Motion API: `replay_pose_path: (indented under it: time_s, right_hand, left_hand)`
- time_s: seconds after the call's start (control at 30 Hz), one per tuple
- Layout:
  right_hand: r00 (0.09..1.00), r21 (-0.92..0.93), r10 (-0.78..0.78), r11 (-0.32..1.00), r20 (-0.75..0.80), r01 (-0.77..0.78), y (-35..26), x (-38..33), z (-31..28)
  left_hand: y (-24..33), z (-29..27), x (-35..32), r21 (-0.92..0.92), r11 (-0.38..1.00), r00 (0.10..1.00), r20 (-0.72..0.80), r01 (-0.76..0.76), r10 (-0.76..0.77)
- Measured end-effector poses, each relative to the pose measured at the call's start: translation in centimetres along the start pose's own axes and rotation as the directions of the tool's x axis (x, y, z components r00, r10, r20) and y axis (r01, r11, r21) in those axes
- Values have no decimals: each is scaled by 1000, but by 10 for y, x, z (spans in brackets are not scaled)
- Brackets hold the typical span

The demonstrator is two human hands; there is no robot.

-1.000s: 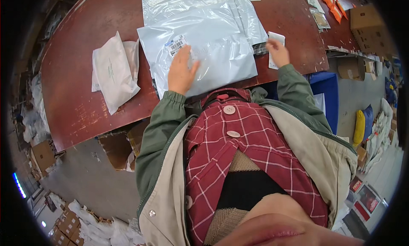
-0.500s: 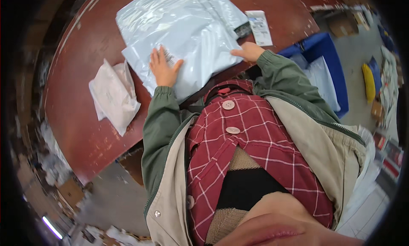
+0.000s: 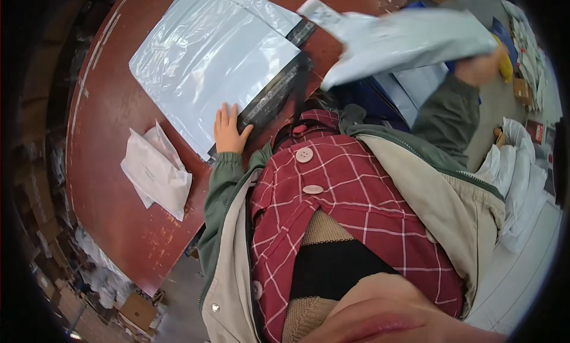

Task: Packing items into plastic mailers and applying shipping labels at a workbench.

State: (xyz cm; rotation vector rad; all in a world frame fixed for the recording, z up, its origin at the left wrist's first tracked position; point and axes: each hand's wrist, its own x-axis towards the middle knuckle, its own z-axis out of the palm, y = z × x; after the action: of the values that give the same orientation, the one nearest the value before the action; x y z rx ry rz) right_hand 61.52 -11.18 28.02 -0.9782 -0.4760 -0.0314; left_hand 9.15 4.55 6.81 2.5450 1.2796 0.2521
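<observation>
A pale grey-white plastic mailing bag (image 3: 409,43) hangs in the air at the right, blurred by motion. My right hand (image 3: 480,68) grips its right end. On the red table a stack of flat, glossy mailing bags (image 3: 208,61) lies with black edge strips (image 3: 270,101) toward me. My left hand (image 3: 230,130) rests with fingers stretched out on the near corner of the stack, beside the black strip. Left of that hand lies a crumpled white-pink package (image 3: 155,168), apart from it.
The red table (image 3: 107,206) has a worn, curved-looking edge. To my right, below the raised bag, a blue bin (image 3: 371,102) holds pale bags (image 3: 405,94). White sacks (image 3: 519,177) stand farther right, and a cardboard box (image 3: 138,310) sits on the floor at lower left.
My right hand has lifted the filled bag off the stack and swung it right, over the bin. My left hand has slid slightly nearer me. The flat bags' black strips are now uncovered.
</observation>
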Motion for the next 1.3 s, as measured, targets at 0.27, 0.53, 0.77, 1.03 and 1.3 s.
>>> replay_pose_path:
  time_s: [0.27, 0.53, 0.77, 1.03, 1.3]
  right_hand:
    - [943, -664, -131, 739, -305, -112, 37, -32, -50]
    - [440, -903, 892, 105, -99, -417, 192, -136, -167]
    - [773, -845, 422, 468, 473, 261, 184, -155, -70]
    - [600, -697, 566, 717, 565, -20, 178, -167, 6]
    - [291, -670, 620, 734, 728, 113, 151, -178, 31]
  left_hand:
    - [10, 1, 5, -49, 999, 1000, -10, 19, -20]
    - [-2, -6, -8, -204, 977, 998, -3, 56, -58]
    - [-62, -68, -61, -137, 904, 741, -530, 404, -411]
    - [-206, -97, -170, -426, 187, -47, -482, 885, -875]
    - [-169, -125, -127, -962, -157, 202, 204, 225, -958]
